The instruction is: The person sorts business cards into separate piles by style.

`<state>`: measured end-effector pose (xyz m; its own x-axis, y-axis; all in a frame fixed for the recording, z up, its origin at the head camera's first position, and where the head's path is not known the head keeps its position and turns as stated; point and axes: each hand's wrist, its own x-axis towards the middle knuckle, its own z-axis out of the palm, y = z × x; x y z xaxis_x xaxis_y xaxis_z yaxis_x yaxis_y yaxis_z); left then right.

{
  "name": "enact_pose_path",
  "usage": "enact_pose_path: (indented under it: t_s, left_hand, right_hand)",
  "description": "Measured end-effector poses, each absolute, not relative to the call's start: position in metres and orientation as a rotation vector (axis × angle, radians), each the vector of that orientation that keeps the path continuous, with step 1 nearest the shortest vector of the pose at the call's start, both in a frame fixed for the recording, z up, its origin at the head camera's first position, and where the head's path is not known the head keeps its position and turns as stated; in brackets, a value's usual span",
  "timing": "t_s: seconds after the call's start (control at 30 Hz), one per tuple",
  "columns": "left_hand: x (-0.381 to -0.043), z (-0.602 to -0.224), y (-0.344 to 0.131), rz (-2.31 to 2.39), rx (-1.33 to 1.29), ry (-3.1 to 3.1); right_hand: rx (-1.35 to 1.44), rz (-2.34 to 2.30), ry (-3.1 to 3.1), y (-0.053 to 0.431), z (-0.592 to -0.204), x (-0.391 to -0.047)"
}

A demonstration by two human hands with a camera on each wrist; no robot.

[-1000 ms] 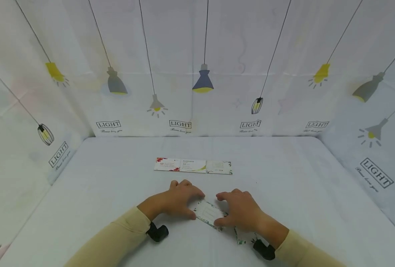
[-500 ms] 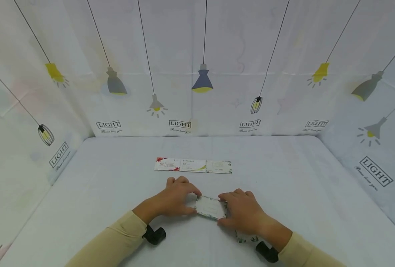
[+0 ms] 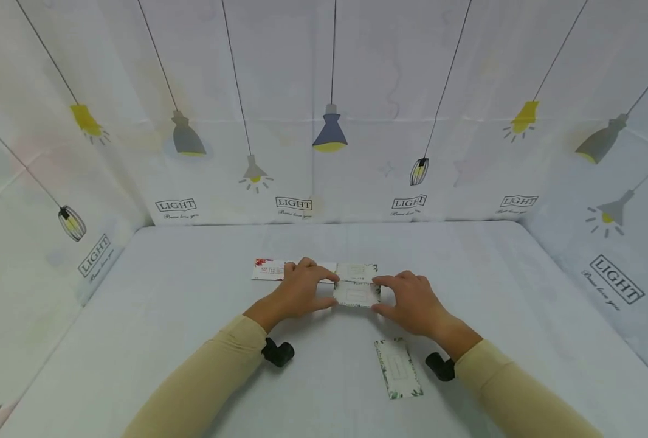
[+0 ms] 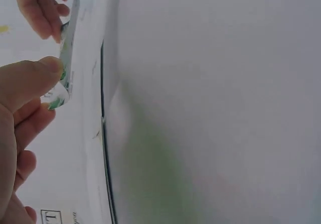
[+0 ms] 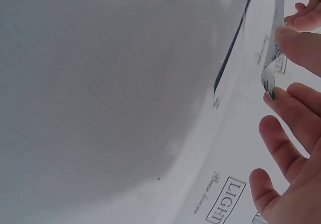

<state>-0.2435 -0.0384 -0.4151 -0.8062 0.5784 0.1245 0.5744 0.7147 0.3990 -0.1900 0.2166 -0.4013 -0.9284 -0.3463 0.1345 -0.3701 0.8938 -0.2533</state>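
Note:
My left hand [image 3: 299,289] and right hand [image 3: 418,304] pinch a white card with a leafy green border [image 3: 357,294] by its two short ends, thumbs on the near edge. In the left wrist view the card [image 4: 68,58] is raised, its end bowed between thumb and finger; the right wrist view shows the same bend in the card [image 5: 273,58]. Directly beyond it, in the head view, lies a row of cards: a red-flowered card [image 3: 269,269] at left, a middle one mostly hidden by my left hand, and a leaf-cornered card [image 3: 357,271] at right.
Another leafy-bordered card [image 3: 398,368] lies lengthwise on the white tabletop [image 3: 193,316], left of my right wrist's black camera [image 3: 441,367]. A second black camera [image 3: 278,353] sits on my left wrist. White lamp-printed curtains [image 3: 368,73] enclose the back and sides.
Both hands have closed on the leafy-bordered card, straightened it and carried it away from me, up to the right end of the row. The loose card near my right wrist is now uncovered.

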Motion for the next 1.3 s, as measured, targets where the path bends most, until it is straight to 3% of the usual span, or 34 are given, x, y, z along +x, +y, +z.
enact_pose_path:
  t_s: [0.2, 0.5, 1.3]
  left_hand:
    - [-0.272, -0.415, -0.017, 0.702, 0.893, 2.898]
    - [-0.289, -0.425, -0.012, 0.616, 0.814, 2.936]
    - [-0.298, -0.433, -0.009, 0.472, 0.776, 2.924]
  right_hand:
    - [0.537, 0.447, -2.995, 0.227, -0.402, -0.221]
    - [0.478, 0.470, -3.076, 0.230, -0.414, -0.250]
    - [0.431, 0.540, -3.236, 0.225, -0.418, -0.267]
